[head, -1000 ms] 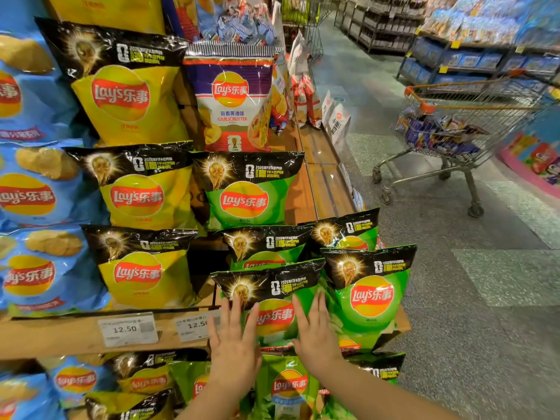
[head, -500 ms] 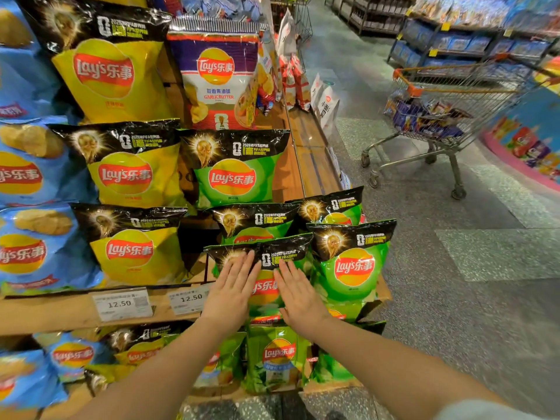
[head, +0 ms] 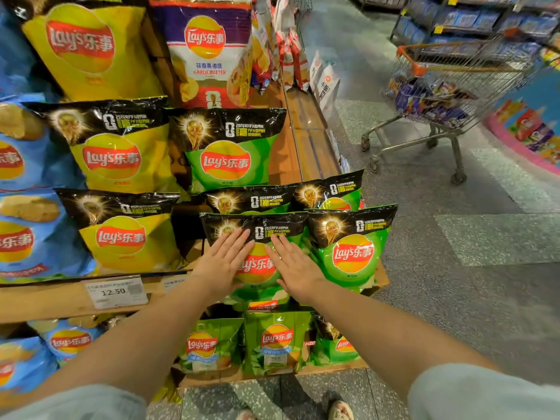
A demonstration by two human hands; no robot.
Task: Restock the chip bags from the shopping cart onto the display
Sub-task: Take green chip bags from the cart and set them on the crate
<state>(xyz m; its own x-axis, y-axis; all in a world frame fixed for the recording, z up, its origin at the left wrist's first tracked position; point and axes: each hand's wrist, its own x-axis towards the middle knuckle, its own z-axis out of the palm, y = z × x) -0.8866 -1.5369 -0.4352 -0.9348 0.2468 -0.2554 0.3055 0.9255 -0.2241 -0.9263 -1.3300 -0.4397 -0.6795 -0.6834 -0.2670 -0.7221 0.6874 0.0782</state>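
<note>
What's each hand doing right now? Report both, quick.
Left hand: open, fingers straight, pressing flat on the green chip bag.
Right hand: open, fingers straight, pressing flat on the same bag.

Front bag [head: 257, 268] upright at shelf edge [head: 54, 301], under left hand [head: 222, 263] and right hand [head: 295, 268], both flat on its face, side by side. Neighbour bag [head: 351, 253] touching on right. Two bags [head: 251, 201] just behind. Lower bags [head: 275, 344] below shelf. Price tag [head: 116, 291] on edge, left of hands. Shopping cart [head: 448, 89] well apart, right, on floor [head: 454, 298].
</note>
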